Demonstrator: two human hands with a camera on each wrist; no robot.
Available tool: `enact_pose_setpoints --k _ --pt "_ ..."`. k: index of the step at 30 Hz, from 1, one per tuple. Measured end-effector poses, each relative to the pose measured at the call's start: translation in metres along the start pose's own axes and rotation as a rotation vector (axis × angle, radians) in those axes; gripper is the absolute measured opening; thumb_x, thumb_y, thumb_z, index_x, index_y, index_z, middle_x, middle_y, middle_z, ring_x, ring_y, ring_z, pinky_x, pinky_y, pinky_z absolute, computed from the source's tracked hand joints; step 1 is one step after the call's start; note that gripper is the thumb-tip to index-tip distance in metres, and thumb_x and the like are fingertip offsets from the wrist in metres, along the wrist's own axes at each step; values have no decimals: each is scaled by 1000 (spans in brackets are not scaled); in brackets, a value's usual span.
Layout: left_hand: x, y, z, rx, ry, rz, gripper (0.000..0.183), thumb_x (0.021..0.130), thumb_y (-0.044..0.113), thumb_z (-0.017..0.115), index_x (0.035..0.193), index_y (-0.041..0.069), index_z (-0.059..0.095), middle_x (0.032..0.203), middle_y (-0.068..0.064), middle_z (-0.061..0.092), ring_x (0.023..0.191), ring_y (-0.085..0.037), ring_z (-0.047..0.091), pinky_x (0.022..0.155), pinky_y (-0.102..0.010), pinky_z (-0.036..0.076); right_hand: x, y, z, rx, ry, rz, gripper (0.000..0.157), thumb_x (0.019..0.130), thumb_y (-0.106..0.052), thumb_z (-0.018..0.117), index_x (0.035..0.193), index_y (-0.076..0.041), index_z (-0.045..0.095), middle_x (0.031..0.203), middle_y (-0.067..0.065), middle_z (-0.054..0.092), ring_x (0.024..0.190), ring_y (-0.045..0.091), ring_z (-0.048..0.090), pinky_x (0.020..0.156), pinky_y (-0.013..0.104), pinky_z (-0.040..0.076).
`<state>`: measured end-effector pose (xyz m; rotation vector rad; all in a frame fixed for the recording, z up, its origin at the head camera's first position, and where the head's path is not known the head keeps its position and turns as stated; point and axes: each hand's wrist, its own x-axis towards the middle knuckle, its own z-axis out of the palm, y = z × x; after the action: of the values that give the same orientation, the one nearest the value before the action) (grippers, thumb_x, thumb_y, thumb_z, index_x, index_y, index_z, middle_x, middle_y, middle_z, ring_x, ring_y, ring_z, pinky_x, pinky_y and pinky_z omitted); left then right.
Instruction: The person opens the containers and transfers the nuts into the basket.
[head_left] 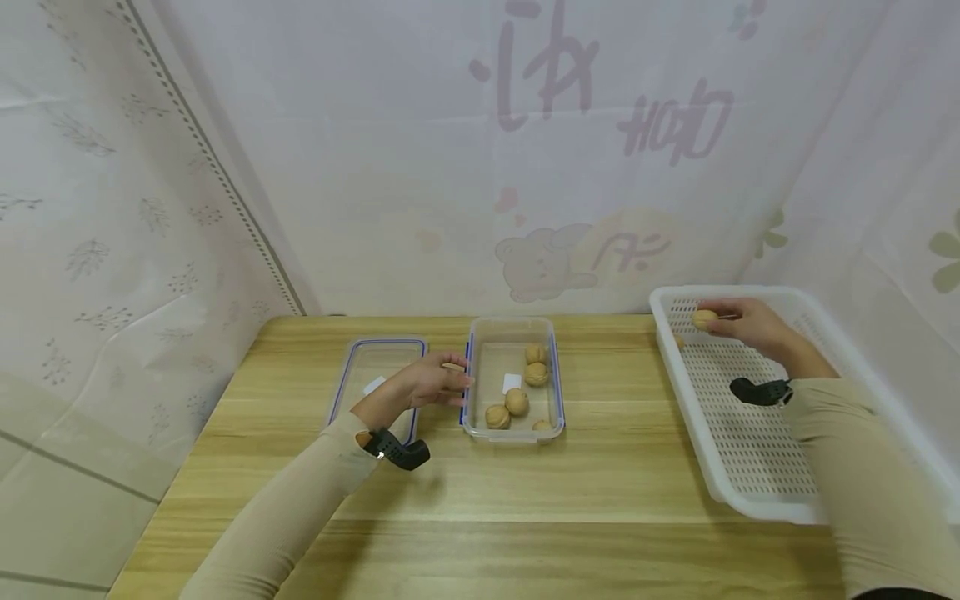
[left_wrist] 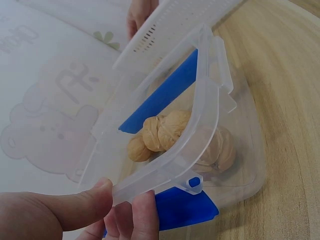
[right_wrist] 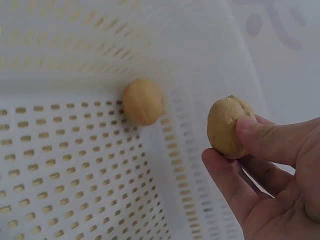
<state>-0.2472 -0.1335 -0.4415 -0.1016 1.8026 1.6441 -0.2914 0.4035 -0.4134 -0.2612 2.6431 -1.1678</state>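
My left hand reaches the left side of a clear plastic food container. In the left wrist view its thumb lies at the rim, and its fingertips rest by the blue side latch. Inside the container are several walnuts and a small white packet. My right hand pinches one walnut between thumb and fingers, above the far left corner of a white perforated basket. Another walnut lies on the basket floor close to that corner.
A clear lid with a blue seal lies left of the container, partly under my left forearm, with a small white piece on it. The wooden table ends at a printed curtain behind.
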Motion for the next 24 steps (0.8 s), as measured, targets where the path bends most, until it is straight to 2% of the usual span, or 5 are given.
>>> enact_pose_setpoints --k 8,15,17,20,24 --pt "0 0 -1 3 6 2 52 102 -3 57 148 -6 34 110 -11 52 86 -16 60 81 -30 64 2 18 4 -8 6 -5 49 104 -8 58 142 19 42 140 40 45 95 -12 51 81 16 54" --pt "-1 0 0 1 8 3 52 102 -2 57 148 -6 34 114 -12 52 88 -17 60 81 -30 64 3 29 8 -36 -8 40 52 105 -14 59 144 15 42 142 38 47 97 -10 48 82 18 49" --pt "-1 0 0 -1 12 3 50 102 -2 57 147 -6 35 113 -12 52 87 -17 60 80 -30 64 3 29 10 -43 0 36 51 104 -13 60 143 15 44 141 38 47 101 -2 53 82 17 49" --pt "-1 -1 0 -1 11 1 50 102 -3 57 147 -6 35 112 -12 52 87 -16 60 81 -30 64 2 30 14 -47 10 30 49 103 -10 61 140 17 45 139 40 47 113 22 59 81 13 51" --pt "0 -1 0 2 1 8 50 102 -3 56 147 -6 35 111 -11 53 87 -15 59 84 -32 64 0 31 18 -65 10 47 49 102 -10 62 140 17 46 140 39 48 125 47 51 80 9 49"
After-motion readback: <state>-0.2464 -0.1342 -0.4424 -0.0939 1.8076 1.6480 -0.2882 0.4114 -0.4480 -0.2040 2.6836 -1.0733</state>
